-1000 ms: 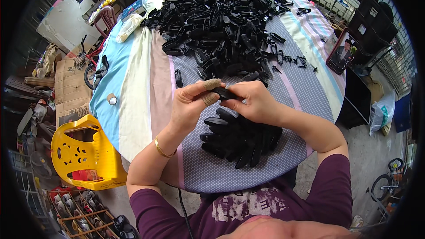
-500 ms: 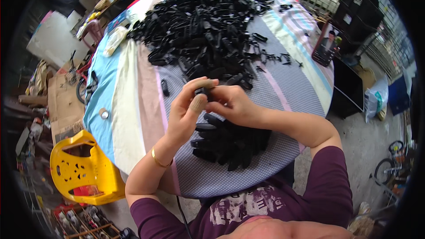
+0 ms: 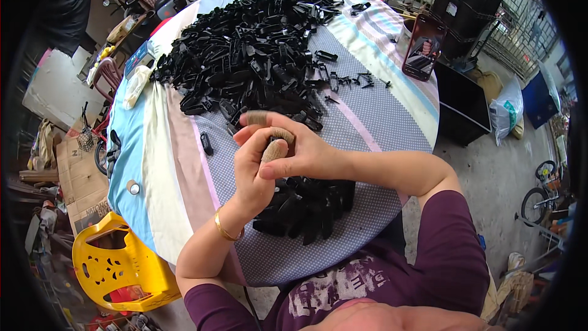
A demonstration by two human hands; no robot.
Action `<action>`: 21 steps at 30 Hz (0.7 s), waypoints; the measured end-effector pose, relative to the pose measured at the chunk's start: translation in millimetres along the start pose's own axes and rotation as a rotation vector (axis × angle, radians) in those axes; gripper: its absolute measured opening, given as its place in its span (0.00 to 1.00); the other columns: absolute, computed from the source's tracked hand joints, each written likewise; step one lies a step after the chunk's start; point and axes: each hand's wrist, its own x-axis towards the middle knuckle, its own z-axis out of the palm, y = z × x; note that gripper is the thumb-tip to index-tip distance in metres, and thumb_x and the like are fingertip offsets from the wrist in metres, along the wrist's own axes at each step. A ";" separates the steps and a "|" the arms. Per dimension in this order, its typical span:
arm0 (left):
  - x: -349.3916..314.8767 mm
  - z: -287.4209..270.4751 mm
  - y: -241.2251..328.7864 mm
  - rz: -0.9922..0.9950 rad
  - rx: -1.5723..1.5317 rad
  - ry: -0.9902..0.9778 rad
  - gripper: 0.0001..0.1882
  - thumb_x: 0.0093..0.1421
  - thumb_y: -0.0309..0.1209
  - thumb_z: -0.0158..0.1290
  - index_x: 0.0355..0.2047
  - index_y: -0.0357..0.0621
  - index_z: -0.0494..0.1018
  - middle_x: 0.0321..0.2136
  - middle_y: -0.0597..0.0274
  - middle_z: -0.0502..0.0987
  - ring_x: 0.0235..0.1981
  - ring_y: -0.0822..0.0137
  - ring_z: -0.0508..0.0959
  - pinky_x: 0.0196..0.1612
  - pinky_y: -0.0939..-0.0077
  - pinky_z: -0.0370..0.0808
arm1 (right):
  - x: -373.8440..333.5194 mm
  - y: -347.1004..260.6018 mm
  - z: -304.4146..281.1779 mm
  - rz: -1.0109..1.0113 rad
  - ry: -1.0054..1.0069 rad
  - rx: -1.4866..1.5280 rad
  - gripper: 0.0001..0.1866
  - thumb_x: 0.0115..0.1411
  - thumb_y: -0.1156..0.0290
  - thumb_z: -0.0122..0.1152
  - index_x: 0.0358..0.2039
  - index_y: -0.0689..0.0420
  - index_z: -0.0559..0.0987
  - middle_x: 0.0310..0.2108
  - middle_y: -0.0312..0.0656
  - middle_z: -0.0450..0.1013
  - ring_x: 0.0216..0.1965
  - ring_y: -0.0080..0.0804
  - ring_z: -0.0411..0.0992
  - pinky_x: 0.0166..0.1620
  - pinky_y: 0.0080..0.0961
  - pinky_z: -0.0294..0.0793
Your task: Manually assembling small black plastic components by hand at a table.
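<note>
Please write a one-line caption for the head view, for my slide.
Both hands, left hand and right hand, press together above a small pile of black plastic parts on a round table.

round worktop (image 3: 392, 122) under a striped and dotted cloth, carrying a big heap of black plastic parts (image 3: 245, 55), a smaller pile (image 3: 306, 205) near the front edge, a phone (image 3: 421, 46).

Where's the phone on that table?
In the head view the phone stands propped at the table's far right edge, beyond the big pile of black parts, well away from both hands.
</note>
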 end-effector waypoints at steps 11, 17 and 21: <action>5.8 -3.1 6.9 -0.019 0.033 -0.045 0.07 0.59 0.26 0.46 0.30 0.35 0.71 0.23 0.67 0.73 0.25 0.78 0.71 0.29 0.86 0.69 | -1.8 -1.5 7.1 0.014 0.073 0.037 0.34 0.51 0.67 0.64 0.56 0.62 0.60 0.50 0.44 0.65 0.50 0.27 0.65 0.53 0.25 0.65; -3.5 -1.2 -2.6 0.026 0.411 -0.373 0.13 0.57 0.26 0.48 0.43 0.39 0.70 0.32 0.56 0.73 0.32 0.62 0.72 0.37 0.73 0.69 | 24.8 -8.7 -63.3 -0.020 0.220 0.091 0.32 0.62 0.45 0.40 0.55 0.60 0.64 0.47 0.47 0.69 0.47 0.34 0.69 0.49 0.28 0.69; -15.8 11.3 9.5 0.101 0.607 -0.547 0.16 0.55 0.32 0.53 0.43 0.40 0.71 0.33 0.54 0.72 0.35 0.55 0.71 0.41 0.67 0.69 | 20.8 -9.0 -97.7 0.053 0.413 -0.461 0.12 0.59 0.66 0.56 0.38 0.61 0.77 0.33 0.36 0.75 0.33 0.20 0.72 0.38 0.17 0.72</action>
